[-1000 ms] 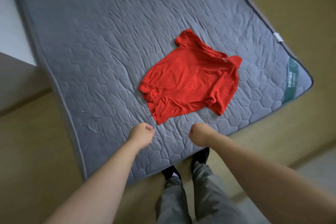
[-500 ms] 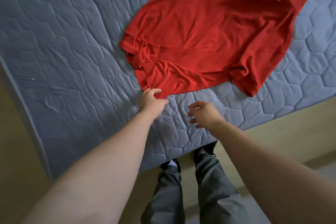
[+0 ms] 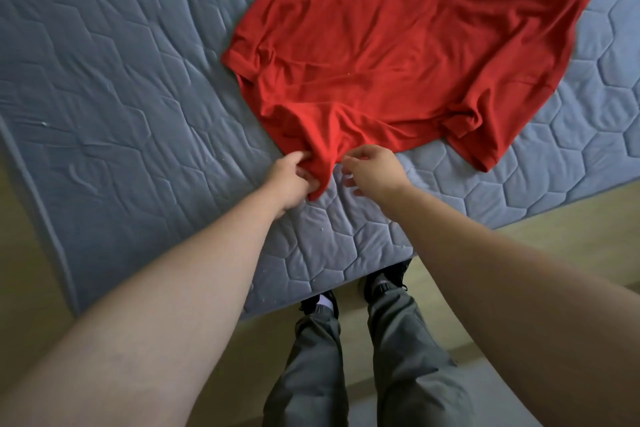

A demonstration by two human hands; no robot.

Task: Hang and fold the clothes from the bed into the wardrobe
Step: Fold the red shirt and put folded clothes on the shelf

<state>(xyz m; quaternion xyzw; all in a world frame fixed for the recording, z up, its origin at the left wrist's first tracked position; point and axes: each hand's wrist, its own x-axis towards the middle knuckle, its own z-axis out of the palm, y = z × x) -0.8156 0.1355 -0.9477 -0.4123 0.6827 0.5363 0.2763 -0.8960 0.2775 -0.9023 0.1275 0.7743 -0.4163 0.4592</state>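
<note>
Tan floor (image 3: pixel 24 270) shows beneath a person's grey trousers (image 3: pixel 408 374) and dark shoes (image 3: pixel 384 281). Ahead, the left hand (image 3: pixel 294 180) pinches the bunched hem of a red T-shirt (image 3: pixel 398 45). Just right of that grip, the right hand (image 3: pixel 375 172) hovers with loosely curled fingers, holding nothing. Beyond both hands, the shirt spreads over a grey quilted mattress (image 3: pixel 121 80).

A grey mattress (image 3: pixel 138 97), its cover quilted in hexagons, fills the far and left of the scene. A darker piped edge (image 3: pixel 48 218) runs down its left side. Tan floor (image 3: pixel 554 215) shows near right and along the left. The light is soft and even.
</note>
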